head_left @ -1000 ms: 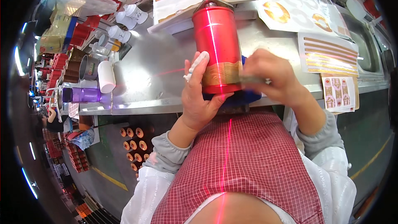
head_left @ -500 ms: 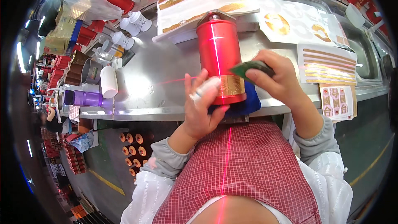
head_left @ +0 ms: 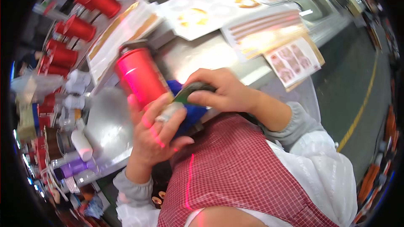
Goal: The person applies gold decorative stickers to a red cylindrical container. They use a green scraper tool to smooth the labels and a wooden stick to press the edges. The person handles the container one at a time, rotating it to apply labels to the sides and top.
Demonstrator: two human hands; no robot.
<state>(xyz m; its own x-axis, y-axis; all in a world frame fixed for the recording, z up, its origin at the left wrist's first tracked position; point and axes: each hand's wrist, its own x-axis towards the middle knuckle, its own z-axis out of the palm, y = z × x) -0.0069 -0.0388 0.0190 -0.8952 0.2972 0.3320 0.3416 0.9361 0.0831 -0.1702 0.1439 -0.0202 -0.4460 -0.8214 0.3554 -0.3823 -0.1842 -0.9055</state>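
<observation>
A red cylindrical bottle (head_left: 141, 73) lies with its narrow neck at a dark holder (head_left: 136, 44) on the far side. Over its near end reaches my left hand (head_left: 153, 136), fingers stretched and apart, thumb out to the side; a white wrap covers one finger. My right hand (head_left: 225, 90) pinches a flat green scraper (head_left: 185, 94) between thumb and fingers. The scraper's edge is close beside my left fingertips; blur hides whether they touch. Blue cloth (head_left: 193, 115) shows beneath the bottle's near end. My left hand covers most of that end.
Sheets with gold bands (head_left: 122, 27), gold rings (head_left: 193, 19) and gold strips (head_left: 269, 29) lie on the metal table, near a printed sheet (head_left: 292, 61). A sink (head_left: 305, 2) is at far right. Red bottles (head_left: 103, 2), a white roll (head_left: 82, 145) and a purple bottle (head_left: 73, 168) stand left.
The view has swung to the right, so the table appears tilted. My right hand and the scraper have come down toward the bottle's near end and my left fingers.
</observation>
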